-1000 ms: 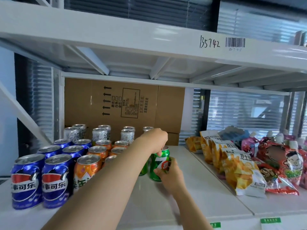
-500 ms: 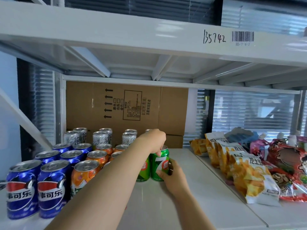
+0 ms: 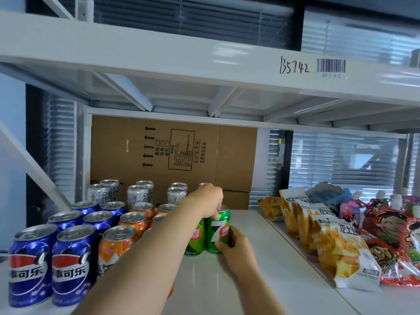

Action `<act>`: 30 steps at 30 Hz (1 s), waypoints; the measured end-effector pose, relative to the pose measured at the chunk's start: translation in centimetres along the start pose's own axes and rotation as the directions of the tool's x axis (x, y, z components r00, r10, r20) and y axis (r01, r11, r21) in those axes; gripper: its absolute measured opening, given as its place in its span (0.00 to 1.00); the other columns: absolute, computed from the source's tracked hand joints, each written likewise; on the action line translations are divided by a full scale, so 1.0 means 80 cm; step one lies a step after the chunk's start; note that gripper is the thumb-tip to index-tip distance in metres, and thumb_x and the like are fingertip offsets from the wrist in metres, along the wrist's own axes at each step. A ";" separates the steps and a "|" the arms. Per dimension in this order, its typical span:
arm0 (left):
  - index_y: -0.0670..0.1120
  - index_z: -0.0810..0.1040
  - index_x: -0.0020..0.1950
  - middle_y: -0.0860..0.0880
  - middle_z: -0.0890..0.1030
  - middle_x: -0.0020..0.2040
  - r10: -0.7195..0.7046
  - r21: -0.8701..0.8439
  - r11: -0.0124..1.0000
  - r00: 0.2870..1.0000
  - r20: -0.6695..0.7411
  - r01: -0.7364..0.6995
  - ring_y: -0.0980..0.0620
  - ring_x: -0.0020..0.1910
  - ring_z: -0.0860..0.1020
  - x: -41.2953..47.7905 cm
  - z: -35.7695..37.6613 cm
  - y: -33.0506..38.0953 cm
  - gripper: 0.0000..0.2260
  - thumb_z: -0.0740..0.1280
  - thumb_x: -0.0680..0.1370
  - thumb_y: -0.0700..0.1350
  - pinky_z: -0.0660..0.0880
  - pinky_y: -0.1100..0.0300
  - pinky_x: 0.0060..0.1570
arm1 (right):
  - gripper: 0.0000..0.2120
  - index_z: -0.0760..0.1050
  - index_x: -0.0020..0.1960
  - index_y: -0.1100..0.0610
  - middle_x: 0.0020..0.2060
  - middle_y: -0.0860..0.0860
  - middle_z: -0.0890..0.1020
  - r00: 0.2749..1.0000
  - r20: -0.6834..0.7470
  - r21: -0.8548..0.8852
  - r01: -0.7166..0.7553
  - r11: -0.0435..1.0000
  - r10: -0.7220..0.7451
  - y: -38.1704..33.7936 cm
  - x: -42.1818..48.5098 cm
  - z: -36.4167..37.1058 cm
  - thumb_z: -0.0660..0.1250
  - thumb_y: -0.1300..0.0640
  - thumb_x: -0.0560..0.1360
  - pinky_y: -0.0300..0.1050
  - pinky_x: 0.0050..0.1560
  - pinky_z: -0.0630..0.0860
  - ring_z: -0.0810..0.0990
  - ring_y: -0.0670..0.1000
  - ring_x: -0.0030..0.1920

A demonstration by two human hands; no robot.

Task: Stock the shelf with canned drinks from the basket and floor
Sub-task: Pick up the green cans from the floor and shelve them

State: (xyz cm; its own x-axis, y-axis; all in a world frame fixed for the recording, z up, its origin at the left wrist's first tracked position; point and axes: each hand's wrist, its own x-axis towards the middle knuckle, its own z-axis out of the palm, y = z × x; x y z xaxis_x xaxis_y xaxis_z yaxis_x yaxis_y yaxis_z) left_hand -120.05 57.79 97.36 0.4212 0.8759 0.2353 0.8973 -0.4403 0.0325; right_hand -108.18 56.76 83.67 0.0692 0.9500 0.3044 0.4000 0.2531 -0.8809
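The left hand (image 3: 208,198) seemingly pinches the 7-Up can (image 3: 219,230) at its rim; the right hand (image 3: 236,248) curls its fingers (image 3: 222,245) round the base. A hard shove could topple the neighbouring green can (image 3: 195,237)

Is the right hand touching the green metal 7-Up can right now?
Touching. The head view shows the right hand wrapped round the lower side of the green metal 7-Up can; the left hand grips its top.

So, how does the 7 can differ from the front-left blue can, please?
The 7 can is green and stands mid-shelf; the blue can is at the front left edge. The 7 can is gripped by the left hand on top and the right hand low down; the blue can is untouched. Both stand upright.
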 end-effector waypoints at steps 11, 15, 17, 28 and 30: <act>0.40 0.77 0.53 0.43 0.79 0.51 -0.115 -0.123 0.986 0.992 -0.044 0.109 0.44 0.51 0.77 -0.052 -0.010 0.003 0.11 0.62 0.82 0.47 0.71 0.54 0.47 | 0.25 0.68 0.71 0.59 0.63 0.56 0.78 0.985 -0.065 0.200 -0.144 0.969 0.160 -0.031 -0.026 -0.015 0.68 0.52 0.78 0.51 0.64 0.74 0.78 0.55 0.60; 0.43 0.77 0.64 0.44 0.79 0.62 -0.169 -0.349 0.932 0.968 -0.183 0.097 0.45 0.58 0.77 -0.082 -0.016 0.016 0.15 0.60 0.82 0.48 0.71 0.57 0.53 | 0.16 0.75 0.62 0.60 0.51 0.52 0.81 0.982 -0.130 0.251 -0.100 0.963 0.136 -0.056 -0.047 -0.032 0.62 0.51 0.81 0.55 0.61 0.76 0.78 0.52 0.52; 0.45 0.76 0.67 0.46 0.78 0.65 -0.241 -0.495 0.865 0.937 -0.252 0.089 0.46 0.63 0.76 -0.095 -0.010 0.027 0.16 0.61 0.82 0.49 0.70 0.58 0.59 | 0.17 0.74 0.64 0.59 0.50 0.51 0.80 0.978 -0.163 0.307 -0.074 0.949 0.129 -0.067 -0.062 -0.041 0.59 0.50 0.82 0.55 0.60 0.76 0.78 0.53 0.55; 0.44 0.73 0.67 0.43 0.81 0.60 -0.378 -0.884 0.458 0.880 -0.289 -0.093 0.46 0.56 0.80 -0.131 0.071 0.122 0.17 0.64 0.80 0.49 0.75 0.47 0.60 | 0.15 0.73 0.59 0.55 0.51 0.53 0.80 0.942 -0.306 0.395 -0.006 0.919 0.137 -0.065 -0.173 -0.131 0.59 0.46 0.81 0.52 0.57 0.79 0.80 0.53 0.53; 0.44 0.74 0.66 0.43 0.81 0.59 -0.366 -0.914 0.385 0.889 -0.276 -0.125 0.46 0.55 0.80 -0.133 0.085 0.153 0.16 0.64 0.80 0.48 0.75 0.46 0.59 | 0.14 0.74 0.57 0.55 0.50 0.53 0.80 0.928 -0.348 0.378 0.007 0.926 0.135 -0.053 -0.197 -0.160 0.58 0.46 0.81 0.50 0.55 0.79 0.80 0.52 0.52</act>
State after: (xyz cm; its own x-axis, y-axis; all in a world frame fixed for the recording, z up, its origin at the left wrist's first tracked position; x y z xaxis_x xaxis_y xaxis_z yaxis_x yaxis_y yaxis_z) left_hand -112.67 44.44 88.67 0.0092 0.8852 0.4651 0.1722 -0.4596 0.8713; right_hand -99.30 38.34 87.27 0.4364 0.8518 0.2899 0.0253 0.3105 -0.9502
